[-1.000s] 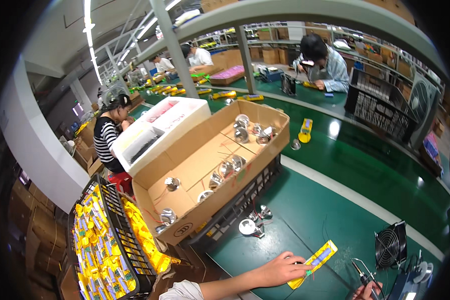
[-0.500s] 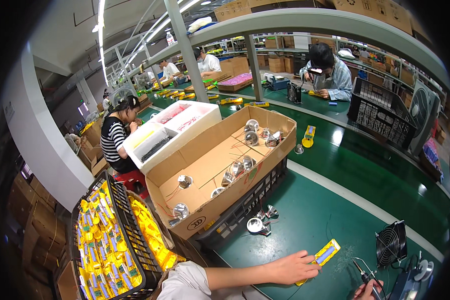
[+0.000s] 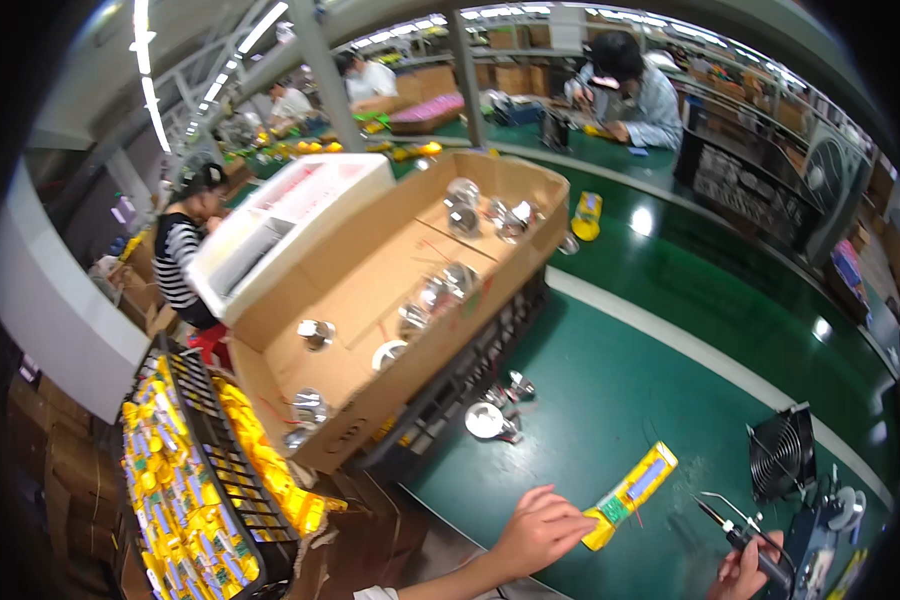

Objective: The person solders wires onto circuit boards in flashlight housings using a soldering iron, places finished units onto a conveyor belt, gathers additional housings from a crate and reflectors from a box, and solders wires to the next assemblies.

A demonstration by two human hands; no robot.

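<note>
At the near side of the green bench lies a yellow plastic flashlight housing (image 3: 598,537), open side up, with a blue cylindrical battery (image 3: 646,480) and a small green circuit board (image 3: 613,510) in it. The fingers of my left hand (image 3: 542,532) are pinched at the housing's near end. A soldering iron (image 3: 736,536) is gripped in my right hand (image 3: 748,568), its tip pointing up and left, apart from the housing. Left of these, a few shiny lamp reflectors (image 3: 486,421) with wires lie on the bench.
A cardboard box (image 3: 370,290) of reflectors stands on a black crate (image 3: 470,370). Far left, another crate (image 3: 255,520) bears many yellow housings. A small black fan (image 3: 782,455) and a solder spool (image 3: 847,510) stand at right. Co-workers sit beyond.
My left hand has drawn back from over the housing to its near end, uncovering the green board. My right hand still holds the soldering iron. The head view has shifted.
</note>
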